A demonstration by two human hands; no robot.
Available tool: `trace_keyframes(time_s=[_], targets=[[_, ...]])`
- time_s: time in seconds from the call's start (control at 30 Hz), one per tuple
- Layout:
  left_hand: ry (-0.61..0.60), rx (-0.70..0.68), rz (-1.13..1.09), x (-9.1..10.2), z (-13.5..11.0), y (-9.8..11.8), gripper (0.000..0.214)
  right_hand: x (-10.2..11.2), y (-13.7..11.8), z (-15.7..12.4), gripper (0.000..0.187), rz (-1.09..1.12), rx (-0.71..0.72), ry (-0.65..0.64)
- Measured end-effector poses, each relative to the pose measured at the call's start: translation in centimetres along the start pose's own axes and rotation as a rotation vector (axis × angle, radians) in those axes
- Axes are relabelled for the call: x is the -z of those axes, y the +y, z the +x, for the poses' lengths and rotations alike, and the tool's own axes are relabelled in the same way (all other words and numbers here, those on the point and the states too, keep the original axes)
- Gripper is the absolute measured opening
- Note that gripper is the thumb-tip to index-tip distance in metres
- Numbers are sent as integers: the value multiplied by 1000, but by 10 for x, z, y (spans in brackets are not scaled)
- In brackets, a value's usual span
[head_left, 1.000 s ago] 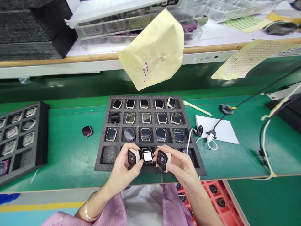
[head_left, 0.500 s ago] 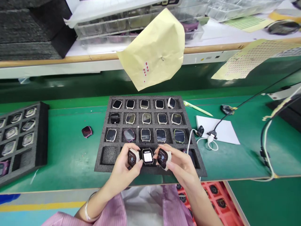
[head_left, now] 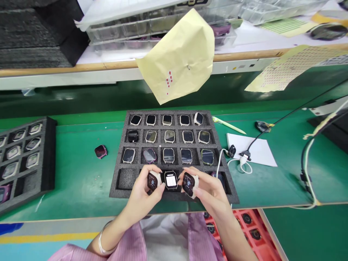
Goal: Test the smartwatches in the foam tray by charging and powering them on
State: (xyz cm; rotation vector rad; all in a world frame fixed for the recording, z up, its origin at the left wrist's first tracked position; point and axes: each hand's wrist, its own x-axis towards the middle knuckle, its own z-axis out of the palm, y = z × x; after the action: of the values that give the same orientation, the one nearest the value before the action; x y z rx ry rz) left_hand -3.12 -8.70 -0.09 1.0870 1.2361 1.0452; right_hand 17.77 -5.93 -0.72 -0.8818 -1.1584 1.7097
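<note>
Left hand [head_left: 144, 197] pinches a cream watch body [head_left: 152, 181], right hand [head_left: 210, 194] grips a second watch body [head_left: 188, 183], both over the foam tray [head_left: 117, 194]'s near row, flanking a lit-screen watch [head_left: 171, 180], its writing too small to read.

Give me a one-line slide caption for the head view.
The left hand holds a cream watch and the right hand a second watch above a foam tray on a green bench.

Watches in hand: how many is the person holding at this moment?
2: a left watch in the left hand, a right watch in the right hand. A lit watch lies in the foam tray between them; none seems hidden.
</note>
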Motion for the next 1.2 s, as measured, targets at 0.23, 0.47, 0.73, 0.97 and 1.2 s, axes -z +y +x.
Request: trace_keyframes(time_s=[0.23, 0.47, 0.73, 0.97, 1.2], targets=[[-16, -3, 68, 2, 0, 0, 18, 0, -1, 0, 36, -10, -11, -11], [37, -38, -26, 1, -4, -2, 20, -1, -4, -4, 39, 21, 30, -24], [-6, 42, -62, 3, 2, 1, 35, -5, -5, 1, 45, 136, -118, -25], [-174, 137, -396, 13, 6, 0, 35, 0, 0, 3, 42, 184, -178, -7], [-187, 185, -418, 14, 6, -3, 31, -1, 7, 2, 41, 118, -118, 12]])
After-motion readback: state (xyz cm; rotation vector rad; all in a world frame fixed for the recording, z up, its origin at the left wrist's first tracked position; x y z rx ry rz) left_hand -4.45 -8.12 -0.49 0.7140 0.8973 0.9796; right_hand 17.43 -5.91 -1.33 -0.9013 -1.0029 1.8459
